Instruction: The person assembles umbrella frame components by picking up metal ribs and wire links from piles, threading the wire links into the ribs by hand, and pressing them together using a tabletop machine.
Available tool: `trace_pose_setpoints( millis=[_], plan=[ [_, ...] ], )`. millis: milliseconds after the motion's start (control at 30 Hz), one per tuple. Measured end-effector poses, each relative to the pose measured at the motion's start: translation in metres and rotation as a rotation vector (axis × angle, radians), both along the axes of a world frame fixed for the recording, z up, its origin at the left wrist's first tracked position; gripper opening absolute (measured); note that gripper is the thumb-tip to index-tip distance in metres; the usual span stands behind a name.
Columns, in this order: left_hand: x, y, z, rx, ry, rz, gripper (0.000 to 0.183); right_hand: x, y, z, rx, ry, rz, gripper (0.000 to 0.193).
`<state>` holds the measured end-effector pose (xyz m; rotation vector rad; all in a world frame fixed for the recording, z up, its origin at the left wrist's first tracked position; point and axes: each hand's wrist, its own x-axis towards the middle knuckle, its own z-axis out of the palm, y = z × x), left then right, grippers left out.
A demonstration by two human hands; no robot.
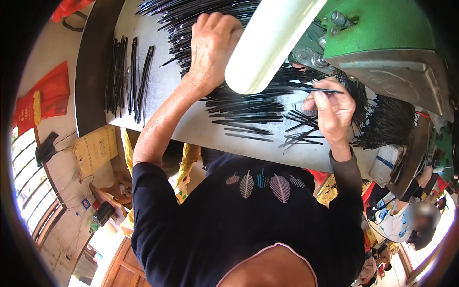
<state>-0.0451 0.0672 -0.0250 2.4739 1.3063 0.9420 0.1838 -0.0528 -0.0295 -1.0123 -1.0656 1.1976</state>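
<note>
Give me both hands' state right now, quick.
Left hand: fingers curled at the pile of black strips; whether it grips any cannot be told.
Right hand: closed, holding a thin black strip.

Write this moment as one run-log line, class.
left hand: at black strip pile | right hand: pinching thin black strip | green machine: upper right
</note>
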Motion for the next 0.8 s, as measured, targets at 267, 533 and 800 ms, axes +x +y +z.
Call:
trace_pose_setpoints(
  millis=[267, 533, 800],
  plan=[
    [0.053, -0.037, -0.008, 0.035, -0.144, -0.252, 0.027, -0.017, 0.004, -0.005, 0.083, 0.275, -0.174, 0.019],
    [0.069, -0.046, 0.009, -0.260, -0.306, -0.220, 0.041, -0.012, -0.007, 0.000, 0.071, -0.405, -0.179, 0.022],
    [0.067, -0.049, 0.003, -0.256, -0.280, -0.220, 0.045, -0.017, -0.001, -0.009, -0.032, 0.315, -0.251, 0.019]
  ],
)
